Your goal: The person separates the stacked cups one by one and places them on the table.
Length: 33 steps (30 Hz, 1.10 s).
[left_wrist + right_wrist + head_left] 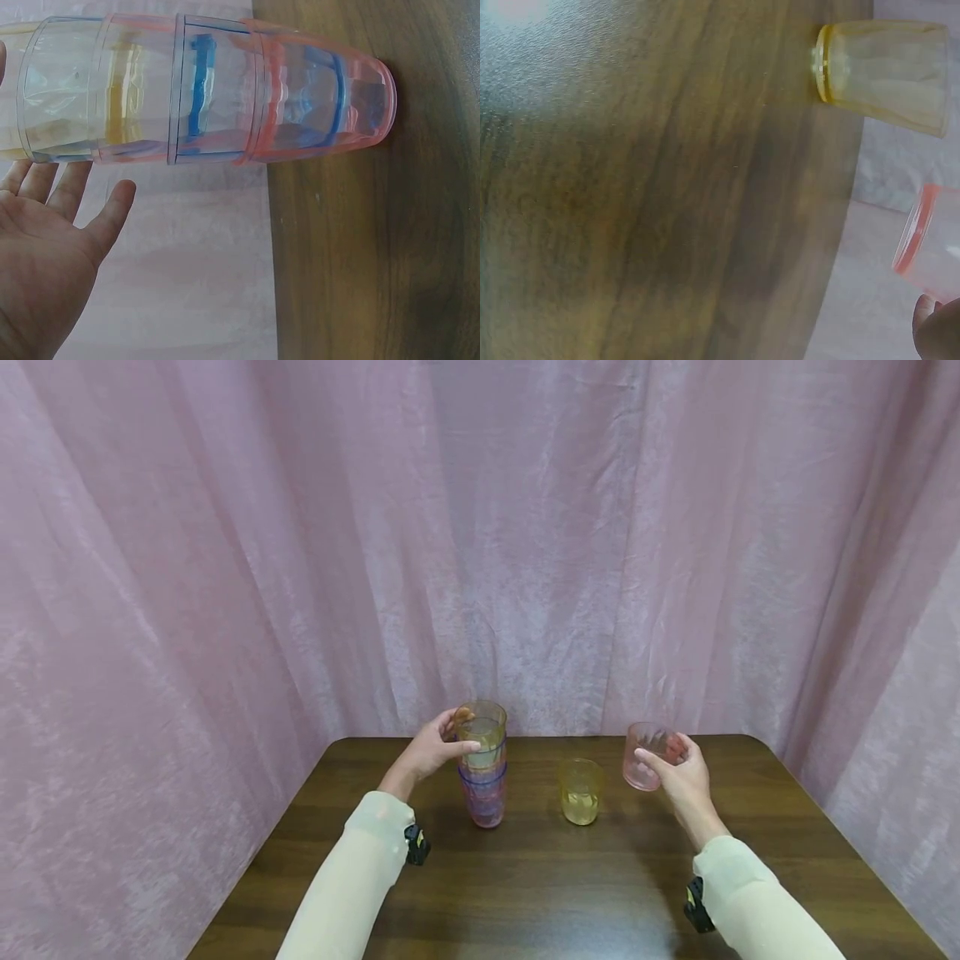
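Note:
A tall stack of nested clear plastic cups (483,797) stands upright on the table, pink at the bottom with blue, pink and yellow bands above. My left hand (432,750) grips the yellow cup (487,720) at its top, thumb in front and fingers behind. In the left wrist view the lower fingers (67,191) lie beside the stack. To the right, my right hand (684,777) holds a pink cup (637,772) between thumb and fingers, slightly tilted and raised off the table. Between the stack and that hand a single yellow cup (581,793) stands upright.
All this is on a brown wooden table (525,893) with rounded far corners. A pink curtain (540,568) hangs just behind its far edge and along both sides. Dark devices are strapped at both sleeve cuffs.

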Motion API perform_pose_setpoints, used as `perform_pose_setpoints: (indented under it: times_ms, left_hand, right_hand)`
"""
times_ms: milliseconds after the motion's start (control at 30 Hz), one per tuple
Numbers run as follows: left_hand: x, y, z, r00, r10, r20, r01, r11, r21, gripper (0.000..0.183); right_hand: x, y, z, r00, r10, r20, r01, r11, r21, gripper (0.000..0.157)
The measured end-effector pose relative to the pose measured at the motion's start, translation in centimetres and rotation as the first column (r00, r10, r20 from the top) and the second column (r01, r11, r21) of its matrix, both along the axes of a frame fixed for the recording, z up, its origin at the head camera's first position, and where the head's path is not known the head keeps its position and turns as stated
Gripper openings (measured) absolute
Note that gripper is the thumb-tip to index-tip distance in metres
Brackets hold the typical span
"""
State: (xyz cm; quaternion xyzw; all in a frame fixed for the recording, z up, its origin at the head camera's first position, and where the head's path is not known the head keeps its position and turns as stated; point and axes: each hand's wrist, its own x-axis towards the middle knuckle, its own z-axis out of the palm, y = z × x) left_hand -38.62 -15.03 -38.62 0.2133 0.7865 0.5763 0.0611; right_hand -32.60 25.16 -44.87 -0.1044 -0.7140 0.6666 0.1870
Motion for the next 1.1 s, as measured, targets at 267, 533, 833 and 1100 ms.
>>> perform_pose_setpoints:
  times_ms: [267,533,833,1100]
  left_hand:
    - [0.8,0.1,1.4,1.0,-0.018,0.013,0.018,1.0,-0.019,0.075]
    - [-0.2,0.0,0.0,1.0,0.007,0.017,-0.007,1.0,-0.011,0.075]
    - [0.1,-0.2,-0.3,0.999,0.046,0.0,-0.046,0.999,-0.011,0.074]
    - [0.0,-0.1,-0.2,0.999,0.047,-0.004,-0.047,0.999,-0.011,0.074]
  right_hand:
    - [0.1,0.0,-1.7,1.0,0.018,0.012,-0.018,1.0,0.016,0.092]
    - [0.2,0.1,-3.2,0.999,0.02,0.03,-0.021,0.999,0.026,0.095]
    - [0.6,-0.1,-4.4,0.996,0.057,0.064,-0.059,0.998,0.036,0.096]
    - [0.7,-0.3,-5.4,0.995,0.065,0.072,-0.068,0.997,0.039,0.097]
